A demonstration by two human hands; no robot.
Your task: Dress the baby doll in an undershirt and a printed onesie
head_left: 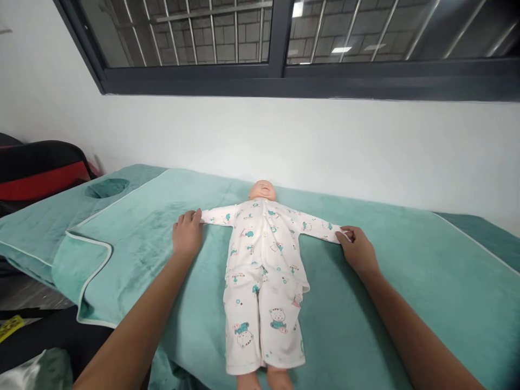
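Green sheet's edges (pixel 109 254) lie beyond left hand (pixel 188 234) and right hand (pixel 358 251), both gripping cuffs (pixel 333 234).

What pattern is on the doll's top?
The top is white with small scattered prints, mostly teal, seen in the head view.

The place looked like a massage or care-training room: a long bed (pixel 57 216) stood against a plain white wall (pixel 284 141), its left end showing an oval hole (pixel 108 188) like a face opening, with a plush teal cover (pixel 406 260) edged in pale piping. On the cover lay a baby doll (pixel 263 238) in printed pyjamas, which fitted a teaching room. Above ran a dark-framed window (pixel 280 81) with metal bars; exact premises could not be told.
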